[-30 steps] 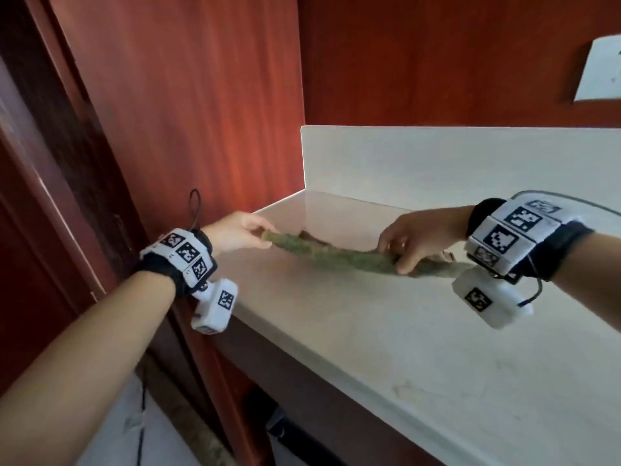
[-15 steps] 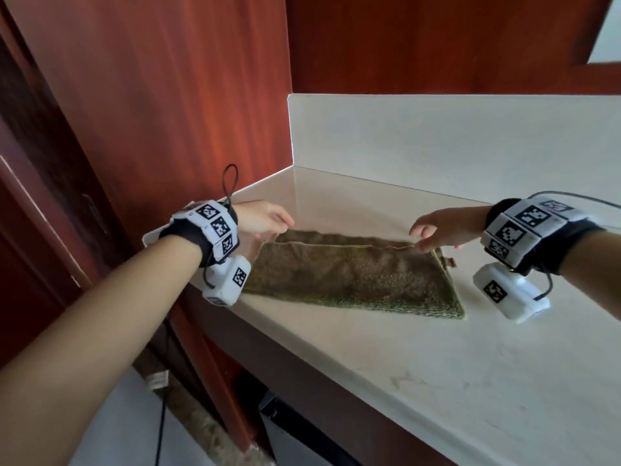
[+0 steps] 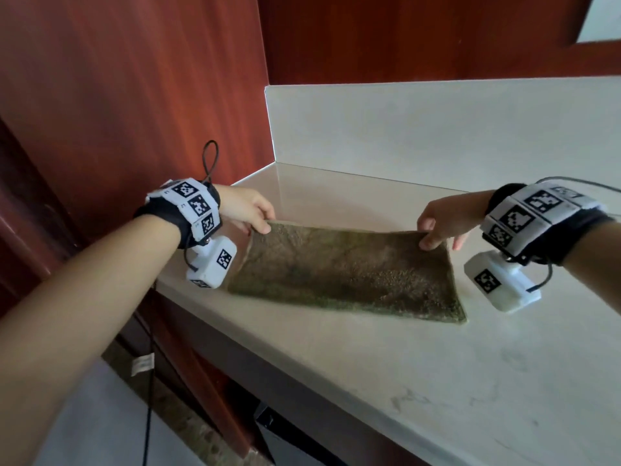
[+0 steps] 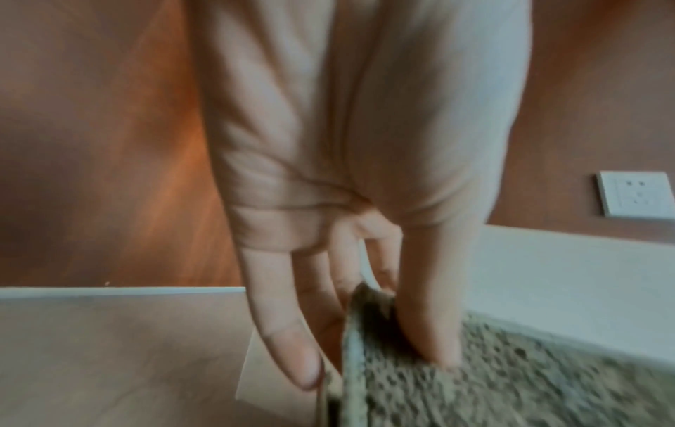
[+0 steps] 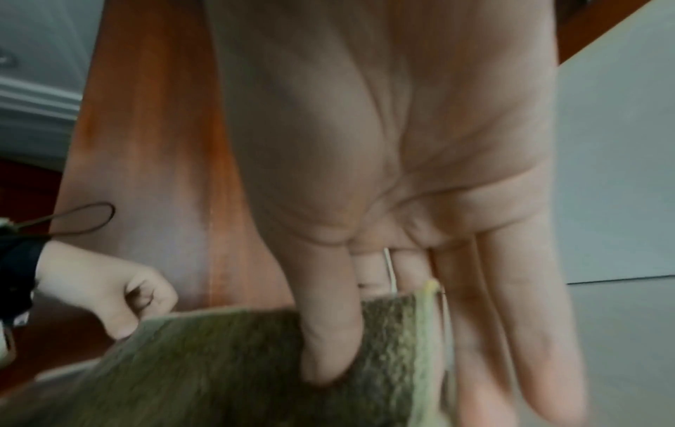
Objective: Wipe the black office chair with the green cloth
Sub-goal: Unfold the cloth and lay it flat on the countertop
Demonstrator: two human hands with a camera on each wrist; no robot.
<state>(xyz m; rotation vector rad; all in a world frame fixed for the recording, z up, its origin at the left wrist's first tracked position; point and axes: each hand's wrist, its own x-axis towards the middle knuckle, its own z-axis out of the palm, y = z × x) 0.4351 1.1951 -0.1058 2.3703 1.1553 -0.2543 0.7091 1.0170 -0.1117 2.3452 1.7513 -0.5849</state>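
The green cloth is a dull, rough rectangle spread on the pale counter; its far edge is lifted, its near edge lies flat. My left hand pinches the far left corner between thumb and fingers. My right hand pinches the far right corner. In the left wrist view the thumb presses the cloth against the fingers. In the right wrist view the thumb sits on the cloth and two outer fingers hang straight. No black office chair shows in any view.
A pale upstand runs along the counter's back, with red-brown wood panels behind and to the left. A white wall socket sits on the panel. The counter's front edge drops to a dark gap and floor.
The cloth went from a bunched strip held between both hands to a flat spread rectangle. Both hands moved apart to its far corners and now lift that edge.
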